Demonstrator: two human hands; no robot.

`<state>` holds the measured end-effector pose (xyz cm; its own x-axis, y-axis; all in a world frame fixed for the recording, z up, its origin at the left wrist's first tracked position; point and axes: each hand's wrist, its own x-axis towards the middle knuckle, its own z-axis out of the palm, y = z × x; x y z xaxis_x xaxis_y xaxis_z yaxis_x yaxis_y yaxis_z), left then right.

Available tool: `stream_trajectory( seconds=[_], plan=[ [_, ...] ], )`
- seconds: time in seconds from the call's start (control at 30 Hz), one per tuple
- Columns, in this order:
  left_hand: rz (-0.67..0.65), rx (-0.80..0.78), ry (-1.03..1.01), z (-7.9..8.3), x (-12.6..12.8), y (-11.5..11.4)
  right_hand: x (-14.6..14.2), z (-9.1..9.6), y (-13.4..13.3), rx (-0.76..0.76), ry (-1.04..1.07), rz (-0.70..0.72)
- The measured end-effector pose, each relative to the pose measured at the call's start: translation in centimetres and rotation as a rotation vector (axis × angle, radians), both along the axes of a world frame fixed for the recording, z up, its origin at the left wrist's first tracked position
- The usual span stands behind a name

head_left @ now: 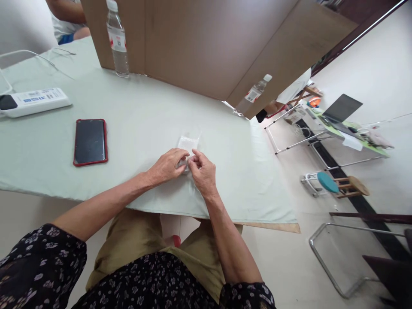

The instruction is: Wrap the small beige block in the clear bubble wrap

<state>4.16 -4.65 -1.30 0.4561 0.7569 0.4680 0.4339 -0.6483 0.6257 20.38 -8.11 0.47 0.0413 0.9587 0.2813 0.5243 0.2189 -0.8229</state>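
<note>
A small clear plastic bag (188, 143) lies on the pale green tablecloth (144, 116) near the table's front edge. My left hand (167, 165) and my right hand (202, 171) meet at the bag's near end, fingertips touching. Both hands are closed in a pinch on that end of the bag. What is inside the bag is too small to make out.
A red-cased phone (90, 141) lies to the left, a white power strip (34, 102) beyond it. A water bottle (117, 40) stands before a cardboard screen (206, 43), a second bottle (252, 95) at its right end. Another person's arm (66, 13) shows far left. Stools and a desk stand right.
</note>
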Motion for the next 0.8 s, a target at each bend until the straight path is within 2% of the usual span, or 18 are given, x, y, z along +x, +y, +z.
stream_trajectory(
  seconds=[0.2,0.3,0.43,0.53,0.67,0.8],
  plan=[
    [0.001,-0.147,-0.113,0.5,0.3,-0.3,1.2,1.9,0.6,-0.15,-0.155,0.224],
    [0.009,-0.257,-0.18,1.0,0.2,-0.6,1.9,2.6,0.8,-0.15,-0.203,0.34],
    [0.109,-0.362,-0.281,1.4,0.6,-0.8,1.8,3.1,1.0,-0.134,-0.327,0.422],
    [0.156,-0.366,-0.274,1.4,1.1,-0.8,1.6,3.1,1.0,-0.134,-0.353,0.434],
    [0.161,-0.362,-0.227,1.2,1.4,-0.8,1.7,2.6,0.8,-0.125,-0.236,0.402],
    [0.164,-0.36,-0.194,0.8,1.4,-0.8,2.7,1.6,0.6,-0.045,-0.03,0.228]
  ],
)
